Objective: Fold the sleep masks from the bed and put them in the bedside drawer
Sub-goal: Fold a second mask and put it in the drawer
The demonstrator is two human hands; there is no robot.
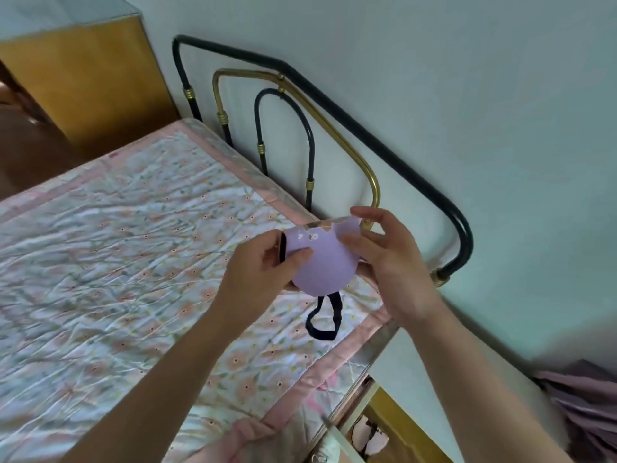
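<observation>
Currently, step: folding, with a lilac sleep mask held doubled over above the bed, near the metal headboard.
Left hand: grip closed on the mask's left edge, thumb on the front face and the other fingers behind.
Right hand: grip closed on the mask's right edge, thumb on the front, the other fingers partly spread behind.
Strap: the black elastic strap dangles in a loop below the mask, loose over the quilt.
Drawer: the bedside drawer stands open below the headboard end of the bed, with what looks like another mask inside (pale pink, partly hidden).
Next move, as I judge it: gather the hanging strap in against the fold, then carry the mask down from the headboard to the drawer without letting it spring open.
Task progress: probably partway; no other masks show on the bed.
</observation>
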